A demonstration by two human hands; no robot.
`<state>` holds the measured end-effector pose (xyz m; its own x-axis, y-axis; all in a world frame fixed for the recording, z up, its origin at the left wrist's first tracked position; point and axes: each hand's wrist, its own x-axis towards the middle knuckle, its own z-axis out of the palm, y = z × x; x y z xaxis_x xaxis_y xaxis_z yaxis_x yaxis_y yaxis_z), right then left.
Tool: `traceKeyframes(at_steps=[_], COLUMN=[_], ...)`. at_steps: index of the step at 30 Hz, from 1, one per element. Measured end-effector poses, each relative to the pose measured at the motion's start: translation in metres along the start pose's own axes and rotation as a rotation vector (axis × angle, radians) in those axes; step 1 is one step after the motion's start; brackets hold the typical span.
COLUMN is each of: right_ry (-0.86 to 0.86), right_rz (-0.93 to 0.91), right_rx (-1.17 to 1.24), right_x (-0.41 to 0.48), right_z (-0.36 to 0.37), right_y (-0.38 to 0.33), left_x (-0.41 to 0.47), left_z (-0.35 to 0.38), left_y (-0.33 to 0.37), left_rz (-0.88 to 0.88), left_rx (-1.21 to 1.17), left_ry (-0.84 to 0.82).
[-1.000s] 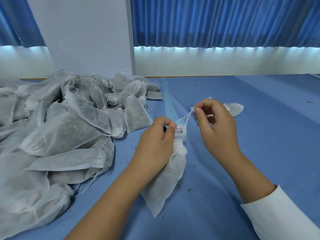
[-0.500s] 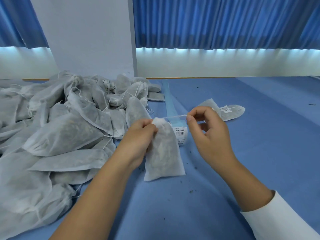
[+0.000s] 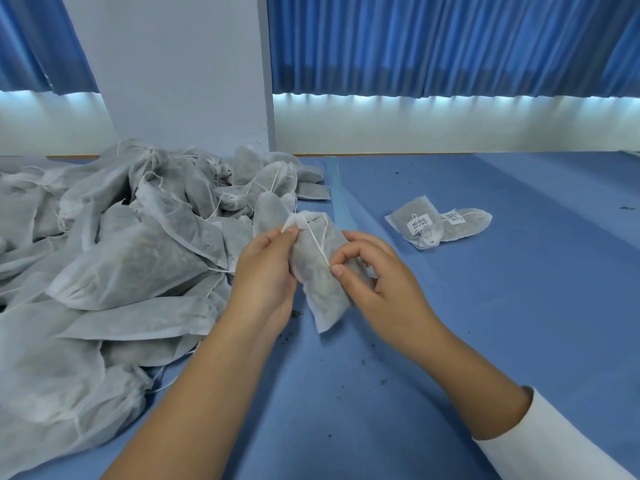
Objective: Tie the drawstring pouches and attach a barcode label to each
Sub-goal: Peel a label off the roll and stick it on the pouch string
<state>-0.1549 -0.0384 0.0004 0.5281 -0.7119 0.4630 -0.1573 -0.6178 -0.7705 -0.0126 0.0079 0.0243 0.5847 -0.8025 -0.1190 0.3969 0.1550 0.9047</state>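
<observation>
- Currently the left hand [image 3: 266,271] is pinching the gathered neck of one drawstring pouch [image 3: 320,285] between thumb and fingertips, with the fingers curling round its left edge.
- The right hand [image 3: 377,292] is pinching the white drawstring [image 3: 318,241] between thumb and forefinger, against the front of the pouch about halfway down.
- The pouch is sitting between the two hands, tilted with its neck up and left. The string is running diagonally from the neck to the right-hand pinch. Cannot tell whether the lower corner is touching the table [image 3: 502,334].
- Versus 0.5 s earlier: the string was being drawn out sideways, level with the neck. The right hand has since dropped down and in, and the pouch is now covering the barcode labels that showed behind it.
- A pile of pouches [image 3: 121,268] is lying just left of the left hand. Two labelled pouches [image 3: 460,223] are lying well apart to the right, one showing a barcode label [image 3: 419,223].
- Dark crumbs [image 3: 382,381] are lying scattered on the blue table covering. Blue curtains [image 3: 450,43] are hanging behind, with a white pillar [image 3: 173,74] at rear left.
</observation>
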Motion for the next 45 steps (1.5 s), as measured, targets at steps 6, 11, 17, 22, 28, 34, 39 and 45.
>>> traceKeyframes(at_steps=[6,11,17,22,28,34,39,45], right_ry=[0.094,0.064,0.131,-0.028,-0.038,-0.003,0.051,0.066], right_rz=[0.029,0.068,0.058,0.065,0.013,-0.045,-0.106,-0.132], right_rx=[0.036,0.106,-0.124,-0.33,-0.41,-0.458,-0.459,-0.472], right_x=[0.004,0.006,0.015,0.018,0.018,0.019,0.018,0.017], right_z=[-0.004,-0.006,-0.025,-0.03,-0.03,-0.03,-0.029,-0.03], right_y=[0.003,0.006,0.022,0.035,0.036,0.035,0.035,0.033], left_x=[-0.009,-0.008,0.009,0.015,0.016,0.01,0.015,0.017], left_z=[0.002,0.001,-0.012,-0.017,-0.022,-0.016,-0.013,-0.014], left_y=[0.001,-0.005,0.006,0.007,0.008,0.0,-0.006,-0.013], left_rz=[-0.111,-0.11,-0.132,-0.145,-0.076,0.041,0.018,0.06], left_rx=[0.163,0.221,0.082,0.037,0.469,0.565,0.507,0.516], left_ry=[-0.268,-0.181,0.0,-0.001,-0.039,-0.185,-0.264,-0.307])
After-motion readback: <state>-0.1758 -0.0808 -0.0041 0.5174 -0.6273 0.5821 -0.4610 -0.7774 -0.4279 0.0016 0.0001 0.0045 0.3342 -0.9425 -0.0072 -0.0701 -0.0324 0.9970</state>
